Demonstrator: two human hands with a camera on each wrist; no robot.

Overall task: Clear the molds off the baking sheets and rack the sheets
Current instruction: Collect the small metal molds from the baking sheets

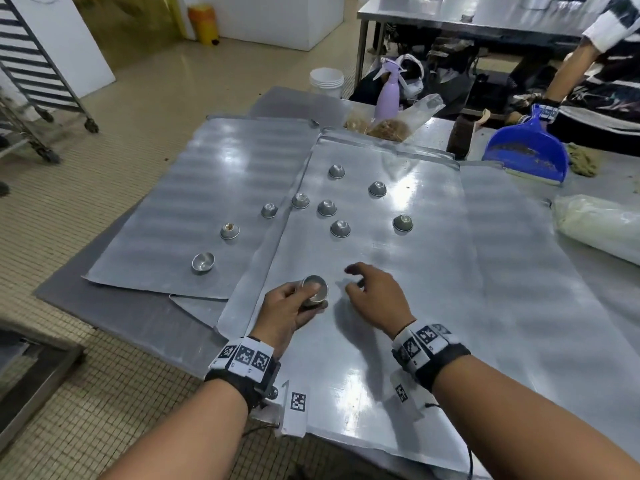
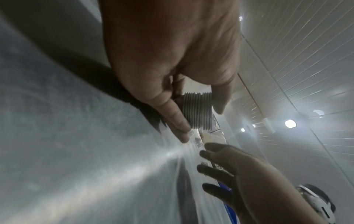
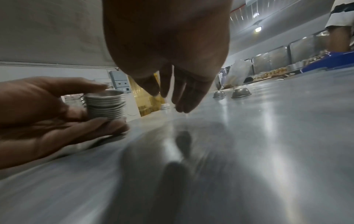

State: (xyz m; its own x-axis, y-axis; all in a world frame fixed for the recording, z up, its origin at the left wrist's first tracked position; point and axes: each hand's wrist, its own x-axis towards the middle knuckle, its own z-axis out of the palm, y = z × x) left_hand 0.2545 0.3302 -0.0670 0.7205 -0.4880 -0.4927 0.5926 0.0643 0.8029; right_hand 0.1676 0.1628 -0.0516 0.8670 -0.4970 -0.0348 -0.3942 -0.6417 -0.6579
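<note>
Steel desk carries overlapping baking sheets, and 9 loose molds still sit scattered on them, so the clearing step is in hand – racking comes later, at the rack far left. Left hand has its fingers curled round a nested stack of molds. Right hand hovers beside it with fingers loosely spread, holding nothing – its next move is probably a reach to the nearest mold.
</note>
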